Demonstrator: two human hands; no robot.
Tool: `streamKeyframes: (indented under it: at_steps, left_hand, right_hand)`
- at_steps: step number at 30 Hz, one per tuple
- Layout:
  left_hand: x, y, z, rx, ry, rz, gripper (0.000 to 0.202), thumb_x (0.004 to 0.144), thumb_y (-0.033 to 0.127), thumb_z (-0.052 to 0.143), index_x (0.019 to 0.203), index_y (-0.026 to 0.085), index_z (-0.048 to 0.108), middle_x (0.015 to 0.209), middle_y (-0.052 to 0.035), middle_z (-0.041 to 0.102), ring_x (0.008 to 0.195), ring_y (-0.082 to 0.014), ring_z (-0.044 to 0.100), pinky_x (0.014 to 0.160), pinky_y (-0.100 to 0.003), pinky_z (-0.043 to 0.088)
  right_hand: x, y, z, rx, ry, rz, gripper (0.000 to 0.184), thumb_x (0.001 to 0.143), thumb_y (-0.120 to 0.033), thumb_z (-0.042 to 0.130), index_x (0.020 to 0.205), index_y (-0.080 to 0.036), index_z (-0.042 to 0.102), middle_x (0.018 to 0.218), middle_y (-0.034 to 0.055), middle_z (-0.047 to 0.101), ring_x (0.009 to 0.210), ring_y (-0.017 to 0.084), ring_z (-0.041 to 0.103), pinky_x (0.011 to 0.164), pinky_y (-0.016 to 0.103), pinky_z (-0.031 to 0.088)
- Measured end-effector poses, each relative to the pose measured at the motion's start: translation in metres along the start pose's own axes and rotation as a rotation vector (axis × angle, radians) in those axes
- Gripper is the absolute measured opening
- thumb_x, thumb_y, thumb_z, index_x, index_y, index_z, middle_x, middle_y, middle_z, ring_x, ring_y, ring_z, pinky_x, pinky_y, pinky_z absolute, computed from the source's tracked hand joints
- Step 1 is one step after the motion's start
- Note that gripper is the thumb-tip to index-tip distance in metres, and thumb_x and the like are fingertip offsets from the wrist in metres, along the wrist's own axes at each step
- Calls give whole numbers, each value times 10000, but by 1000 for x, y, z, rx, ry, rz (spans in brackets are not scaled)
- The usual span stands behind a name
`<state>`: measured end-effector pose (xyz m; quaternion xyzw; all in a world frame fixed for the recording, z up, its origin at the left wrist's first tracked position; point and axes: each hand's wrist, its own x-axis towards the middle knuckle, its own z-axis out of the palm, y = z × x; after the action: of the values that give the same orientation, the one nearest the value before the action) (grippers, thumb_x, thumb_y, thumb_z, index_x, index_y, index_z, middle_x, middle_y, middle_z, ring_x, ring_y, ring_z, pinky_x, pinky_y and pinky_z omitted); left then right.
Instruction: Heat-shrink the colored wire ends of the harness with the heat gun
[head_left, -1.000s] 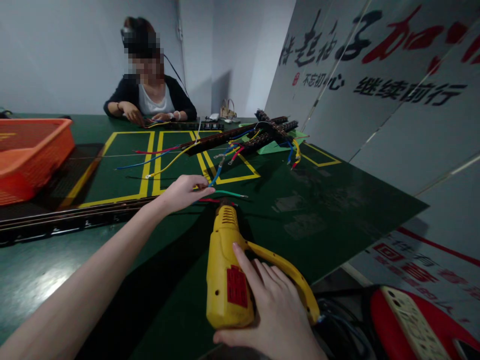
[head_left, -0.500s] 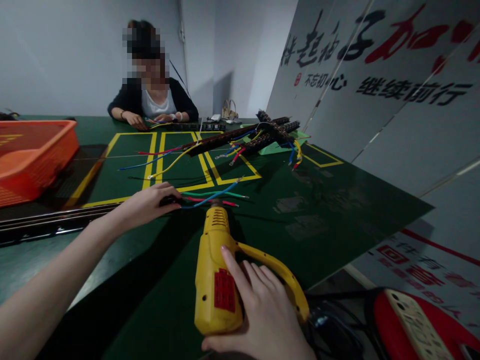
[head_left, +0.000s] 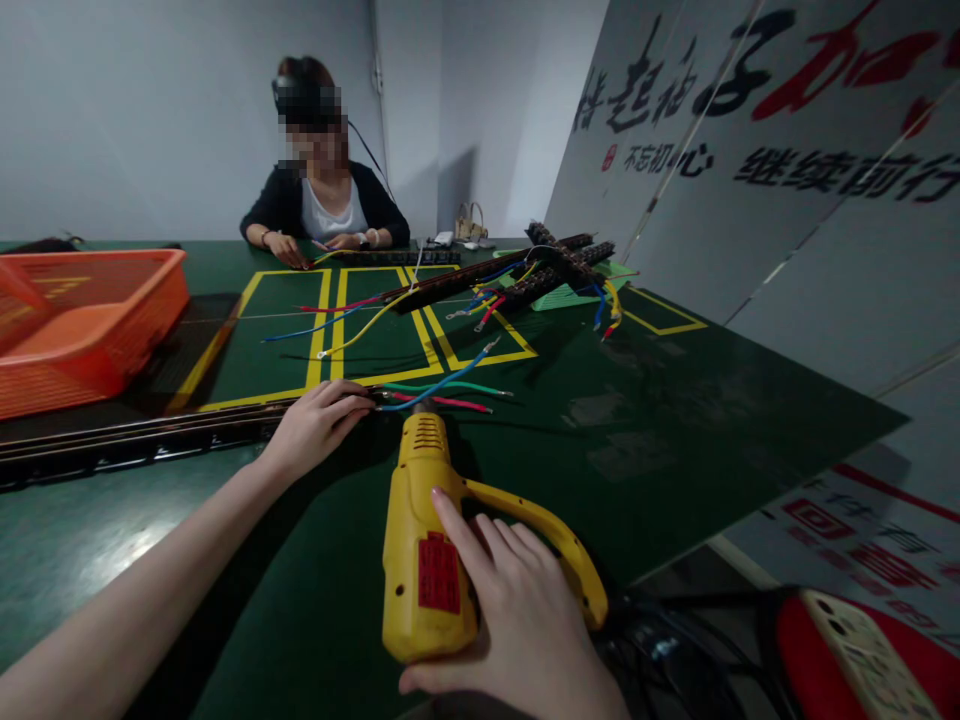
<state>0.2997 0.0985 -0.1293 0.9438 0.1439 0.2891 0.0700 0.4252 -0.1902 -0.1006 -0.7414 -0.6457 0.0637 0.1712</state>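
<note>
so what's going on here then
The person's right hand holds a yellow heat gun, its nozzle close to a blue wire and a red wire; a green wire lies just beyond. The left hand is at the end of a long dark strip, beside these wires. Across the green table, a co-worker sits with both hands near another strip and some wires.

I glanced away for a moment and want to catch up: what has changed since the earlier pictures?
The left hand has let go of the blue wire and moved back left to the end of the dark strip; the wire now slants across the green wire. The yellow heat gun has shifted left, nozzle nearer the strip. Unchanged: right hand on the gun, orange basket, stacked strips.
</note>
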Motion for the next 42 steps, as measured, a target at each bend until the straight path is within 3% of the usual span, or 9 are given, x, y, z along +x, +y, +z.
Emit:
streamKeyframes:
  at_steps: [10, 15, 22, 31, 35, 38, 42]
  left_hand:
    - [0, 1, 4, 169, 22, -88, 403, 935, 415, 392, 1269, 215, 494, 1284, -109, 533, 1159, -256, 528, 983, -392, 425]
    - [0, 2, 5, 237, -42, -159, 409, 942, 443, 352, 1245, 226, 522, 1187, -94, 602, 1071, -276, 575, 904, -403, 432]
    - [2, 4, 5, 294, -40, -175, 374, 947, 438, 336, 1180, 228, 540, 1093, -89, 611, 1000, -263, 584, 822, -359, 419]
    - [3, 3, 7, 319, -43, -196, 365, 945, 449, 345, 1155, 215, 532, 1078, -68, 604, 1002, -240, 579, 840, -358, 427]
    - [2, 6, 7, 316, -17, -161, 362, 935, 409, 380, 1192, 183, 496, 1134, -87, 584, 1053, -246, 556, 911, -385, 419]
    - [5, 12, 10, 282, 24, -61, 366, 914, 293, 407, 1246, 149, 456, 1223, -118, 543, 1139, -246, 505, 979, -392, 398]
    - [15, 32, 19, 272, -85, 117, 507, 854, 111, 385, 1360, 121, 364, 1235, -137, 541, 1146, -239, 505, 1001, -388, 408]
  right_hand:
    - [0, 2, -2, -11, -16, 21, 1313, 446, -816, 680, 1500, -277, 112, 1184, 104, 596, 1057, 334, 582, 919, 512, 452]
    - [-7, 14, -9, -23, -46, 85, 1307, 448, -779, 713, 1499, -271, 126, 1264, 128, 562, 1116, 343, 557, 941, 509, 439]
    - [-18, 28, -13, -60, -1, 127, 1306, 463, -738, 740, 1501, -260, 109, 1282, 135, 557, 1124, 349, 558, 938, 506, 443]
    - [-15, 21, -6, -100, 75, 104, 1328, 447, -730, 756, 1501, -247, 108, 1225, 123, 600, 1073, 336, 590, 895, 486, 481]
    - [-10, 11, -1, -110, 86, 66, 1323, 458, -766, 723, 1500, -195, 142, 1242, 151, 585, 1072, 343, 589, 883, 493, 489]
    - [-6, 7, 0, -106, 67, 53, 1315, 475, -795, 690, 1499, -168, 154, 1234, 163, 589, 1069, 350, 589, 888, 505, 486]
    - [-3, 8, -2, -93, 38, 55, 1317, 472, -810, 677, 1500, -174, 153, 1238, 162, 584, 1065, 355, 586, 898, 513, 477]
